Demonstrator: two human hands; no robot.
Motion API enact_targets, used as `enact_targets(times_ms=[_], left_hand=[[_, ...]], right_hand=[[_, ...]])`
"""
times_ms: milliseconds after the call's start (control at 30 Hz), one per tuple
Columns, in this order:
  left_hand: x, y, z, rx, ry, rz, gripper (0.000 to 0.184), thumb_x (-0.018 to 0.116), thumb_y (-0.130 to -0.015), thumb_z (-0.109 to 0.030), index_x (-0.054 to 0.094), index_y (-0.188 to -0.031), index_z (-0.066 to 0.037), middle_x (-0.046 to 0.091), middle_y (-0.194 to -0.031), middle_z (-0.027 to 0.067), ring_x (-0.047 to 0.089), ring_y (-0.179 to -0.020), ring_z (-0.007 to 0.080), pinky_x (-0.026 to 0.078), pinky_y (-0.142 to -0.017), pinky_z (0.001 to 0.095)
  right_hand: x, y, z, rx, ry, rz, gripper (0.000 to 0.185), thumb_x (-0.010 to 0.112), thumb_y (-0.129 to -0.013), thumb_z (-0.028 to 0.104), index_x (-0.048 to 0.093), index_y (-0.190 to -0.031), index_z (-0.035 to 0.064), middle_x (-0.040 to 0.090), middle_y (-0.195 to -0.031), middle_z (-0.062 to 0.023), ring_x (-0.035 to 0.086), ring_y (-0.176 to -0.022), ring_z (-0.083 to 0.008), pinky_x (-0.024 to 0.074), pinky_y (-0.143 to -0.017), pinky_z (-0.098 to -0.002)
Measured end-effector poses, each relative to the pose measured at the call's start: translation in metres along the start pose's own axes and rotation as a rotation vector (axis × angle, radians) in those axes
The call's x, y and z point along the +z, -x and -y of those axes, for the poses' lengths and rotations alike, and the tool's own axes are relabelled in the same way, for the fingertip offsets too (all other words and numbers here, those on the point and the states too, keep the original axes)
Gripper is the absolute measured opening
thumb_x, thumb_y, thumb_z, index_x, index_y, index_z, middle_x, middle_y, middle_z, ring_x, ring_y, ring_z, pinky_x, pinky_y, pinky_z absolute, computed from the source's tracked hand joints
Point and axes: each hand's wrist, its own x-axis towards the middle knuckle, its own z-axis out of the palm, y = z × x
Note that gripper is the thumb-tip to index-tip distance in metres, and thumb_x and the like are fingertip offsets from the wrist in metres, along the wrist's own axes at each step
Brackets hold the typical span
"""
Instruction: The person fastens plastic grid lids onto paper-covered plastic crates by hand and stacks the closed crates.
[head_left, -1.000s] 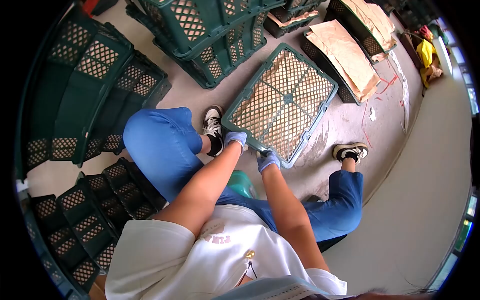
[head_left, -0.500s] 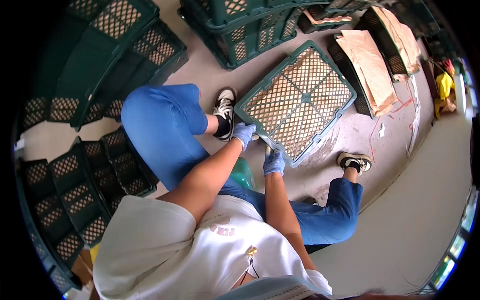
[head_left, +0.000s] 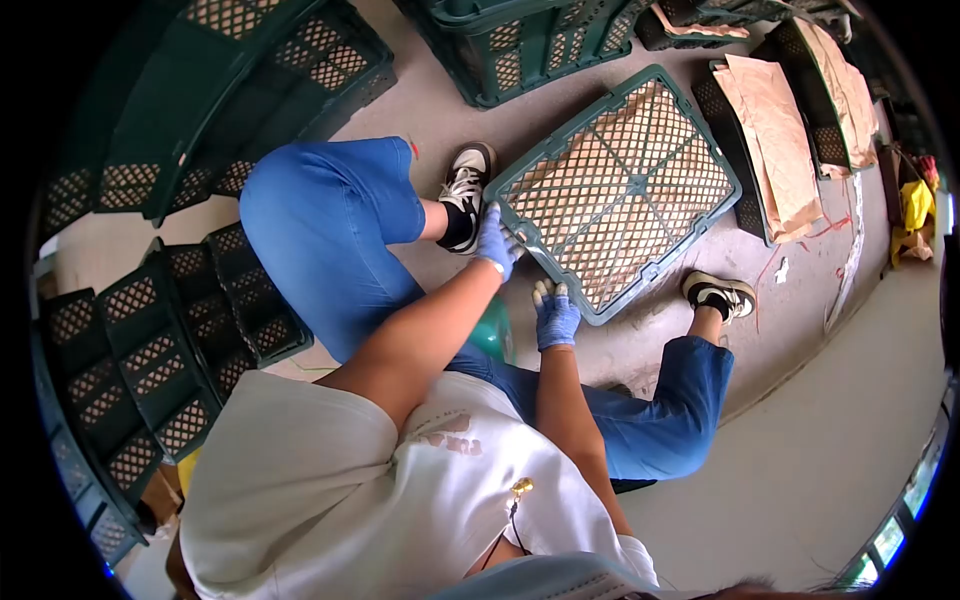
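Note:
A dark green lattice crate (head_left: 638, 185) lies on the floor between my feet, brown paper showing through its mesh. Both hands wear blue gloves with pale fingertips. My left hand (head_left: 496, 246) rests against the crate's near-left edge, its fingers spread rather than wrapped round the rim. By the near corner, my right hand (head_left: 556, 316) has its fingers apart and slightly bent. Its fingertips are close to the rim; contact there is hard to make out. Neither hand appears to grip anything.
Green crates stand stacked at the upper left (head_left: 250, 90), at the top (head_left: 530, 50) and at the lower left (head_left: 140, 350). Crates topped with brown paper (head_left: 775, 140) stand to the right. Something green and rounded (head_left: 492, 332) sits between my legs. A pale wall (head_left: 800, 470) rises at right.
The lattice crate has shifted slightly up and right in view, as has the surrounding scene. My hands have loosened at its near edge, and the fingers have opened.

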Motion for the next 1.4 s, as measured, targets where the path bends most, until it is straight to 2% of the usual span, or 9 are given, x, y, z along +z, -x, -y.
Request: enact_targets(times_ms=[33,100,167,367,500,633,667,1133,1400], left_hand=[[0.017,-0.018,0.014,0.172,0.253,0.063,0.07,0.048,-0.084,-0.062,0.046,-0.129,-0.008,0.054,-0.128,0.0118,0.052,-0.114,0.0264,0.04,-0.097,0.0392],[0.063,-0.022,0.011,0.126,0.116,-0.652,0.065,0.044,-0.088,-0.058,0.048,-0.126,-0.005,0.054,-0.127,0.0147,0.054,-0.113,0.0271,0.041,-0.097,0.0361],[0.072,-0.011,0.015,0.314,-0.112,-0.774,0.062,0.04,-0.092,-0.054,0.053,-0.12,-0.001,0.061,-0.115,0.0192,0.061,-0.1,0.0308,0.048,-0.088,0.037],[0.05,-0.059,0.03,0.432,-0.308,-0.857,0.064,0.036,-0.093,-0.055,0.06,-0.113,0.001,0.066,-0.102,0.0198,0.063,-0.092,0.0338,0.05,-0.081,0.0389],[0.074,-0.009,0.012,0.402,-0.161,-0.716,0.067,0.035,-0.092,-0.057,0.061,-0.112,0.001,0.065,-0.104,0.0212,0.063,-0.094,0.0337,0.049,-0.082,0.0392],[0.066,-0.021,0.018,0.463,-0.21,-0.733,0.066,0.035,-0.093,-0.056,0.061,-0.113,0.001,0.065,-0.105,0.021,0.062,-0.097,0.0335,0.048,-0.084,0.0391],[0.056,-0.038,0.023,0.431,-0.207,-0.732,0.066,0.035,-0.093,-0.056,0.059,-0.115,0.002,0.064,-0.107,0.0212,0.062,-0.097,0.0342,0.048,-0.084,0.0394],[0.069,-0.01,0.006,0.486,-0.333,-0.784,0.073,0.036,-0.092,-0.058,0.061,-0.107,0.008,0.064,-0.106,0.0222,0.062,-0.095,0.0303,0.047,-0.087,0.0323],[0.034,-0.04,0.011,0.734,-0.462,-0.753,0.066,0.039,-0.094,-0.052,0.049,-0.119,0.009,0.054,-0.12,0.0284,0.052,-0.11,0.0403,0.04,-0.094,0.0386]], right_hand=[[-0.001,0.002,-0.001,0.012,0.003,0.004,0.044,0.055,-0.093,0.026,0.044,-0.124,-0.0029,0.056,-0.114,-0.0206,0.059,-0.102,-0.0334,0.0533,-0.08,-0.0408],[-0.002,0.0,-0.001,0.026,0.013,0.014,0.043,0.055,-0.093,0.027,0.045,-0.122,-0.0037,0.057,-0.112,-0.0206,0.06,-0.1,-0.0334,0.0536,-0.079,-0.0405],[-0.001,0.001,0.0,0.04,0.053,-0.031,0.042,0.055,-0.093,0.03,0.049,-0.117,-0.0044,0.058,-0.107,-0.0195,0.062,-0.091,-0.0318,0.0546,-0.073,-0.0391],[-0.012,0.0,-0.001,0.146,0.133,-0.071,0.038,0.058,-0.091,0.034,0.055,-0.107,-0.0009,0.06,-0.099,-0.0167,0.063,-0.081,-0.026,0.0543,-0.068,-0.0337],[0.003,0.014,0.0,0.266,-0.578,-0.163,0.025,0.052,-0.092,0.03,0.056,-0.092,0.0055,0.063,-0.092,-0.004,0.063,-0.085,-0.0221,0.0497,-0.074,-0.0368],[0.023,-0.015,0.035,0.265,-1.151,-0.848,0.03,0.042,-0.09,0.029,0.06,-0.101,0.0075,0.063,-0.113,-0.0059,0.061,-0.098,-0.0193,0.0479,-0.083,-0.0379],[-0.003,-0.053,0.02,0.359,-1.039,-0.655,0.033,0.041,-0.09,0.029,0.063,-0.103,0.0093,0.062,-0.114,-0.0063,0.062,-0.096,-0.0173,0.0474,-0.087,-0.0396],[0.002,-0.082,0.027,0.743,-1.65,-1.37,0.026,0.046,-0.086,0.012,0.07,-0.095,0.0111,0.068,-0.098,-0.0012,0.064,-0.087,-0.0186,0.0493,-0.069,-0.0348],[0.011,0.015,0.064,0.723,-0.274,0.508,0.017,0.05,-0.087,0.018,0.063,-0.086,0.0068,0.064,-0.081,-0.0053,0.059,-0.068,-0.0174,0.0484,-0.067,-0.0316]])
